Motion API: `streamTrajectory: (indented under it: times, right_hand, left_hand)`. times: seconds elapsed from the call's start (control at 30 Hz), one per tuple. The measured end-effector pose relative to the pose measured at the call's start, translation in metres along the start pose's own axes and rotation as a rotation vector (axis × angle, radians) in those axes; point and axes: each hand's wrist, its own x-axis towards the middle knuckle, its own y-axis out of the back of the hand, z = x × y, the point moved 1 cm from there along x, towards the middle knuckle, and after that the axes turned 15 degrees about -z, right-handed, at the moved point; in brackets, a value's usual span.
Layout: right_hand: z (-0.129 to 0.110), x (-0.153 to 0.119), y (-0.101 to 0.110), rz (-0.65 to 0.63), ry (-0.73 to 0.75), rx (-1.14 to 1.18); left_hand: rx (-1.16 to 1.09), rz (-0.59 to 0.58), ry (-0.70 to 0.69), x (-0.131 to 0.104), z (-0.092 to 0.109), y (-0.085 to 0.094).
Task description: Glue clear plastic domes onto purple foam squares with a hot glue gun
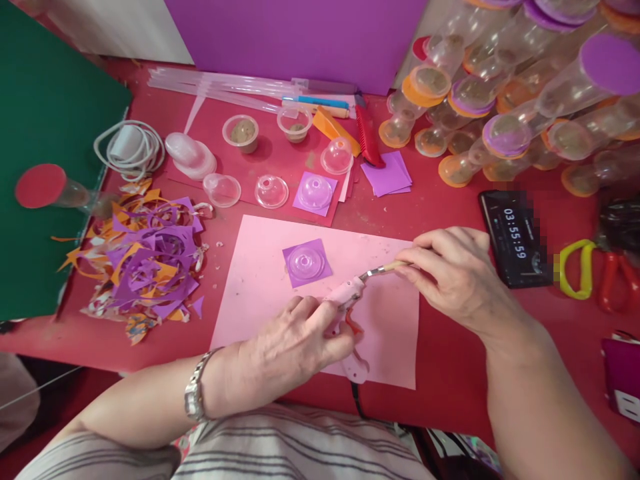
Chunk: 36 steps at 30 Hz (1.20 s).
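A pink glue gun (349, 291) with orange trigger (354, 324) | pale-pink sheet (255, 267) | red worktop (450, 393) | purple paper square (324, 255) | green panel (50, 100) | white, dark-striped garment (300, 450)

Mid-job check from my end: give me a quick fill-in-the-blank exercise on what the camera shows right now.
1. The pink plastic glue gun is in the person's ____ hand.
2. The clear round plastic dome sits on a purple piece shaped like a ____.
3. The screen of the black rectangular phone reads ____.
4. The heaped paper scraps left of the pale pink sheet are mainly purple and ____.

Missing words: left; square; 03:55:59; orange.
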Motion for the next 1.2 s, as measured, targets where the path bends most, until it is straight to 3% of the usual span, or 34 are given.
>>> streamTrajectory:
  times: [0.13,0.53,1.2]
  right_hand:
    - [-0.002,0.002,0.002,0.008,0.036,0.009]
    - [-0.005,0.007,0.008,-0.047,0.033,0.000]
    - [-0.009,0.011,0.009,-0.060,0.072,0.027]
  left_hand:
    - [0.057,-0.049,-0.039,0.000,0.000,0.002]
    - [0.064,0.023,-0.041,0.001,0.000,-0.004]
    - [0.080,0.018,-0.047,0.000,-0.001,-0.004]
